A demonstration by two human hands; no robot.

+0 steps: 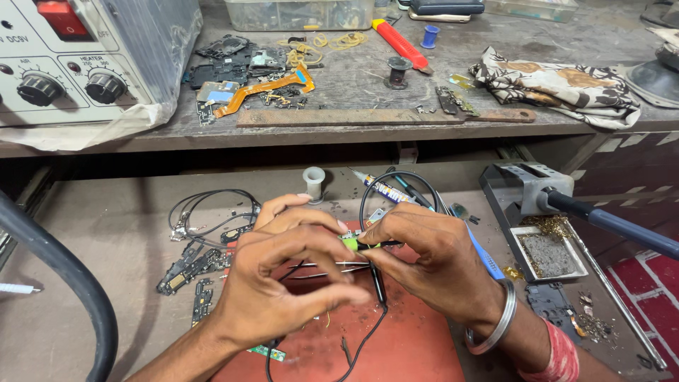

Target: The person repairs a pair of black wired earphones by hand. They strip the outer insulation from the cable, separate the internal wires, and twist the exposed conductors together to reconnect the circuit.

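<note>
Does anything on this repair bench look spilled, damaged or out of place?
Yes. Brass-coloured shavings lie spilled over the rim of the soldering-iron stand and onto the bench. On the upper shelf, stripped circuit boards lie in a loose heap with an orange flex cable trailing out.

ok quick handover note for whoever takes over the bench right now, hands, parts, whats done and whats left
Left hand: pinching a small green board over the red mat, tweezers under its fingers.
Right hand: holds a thin black probe at the green board; its black lead trails down the mat.
Soldering iron parked in its stand, right. Loose phone boards lie left.
Done: board picked up, probe on it. Left: cannot tell from here.
</note>
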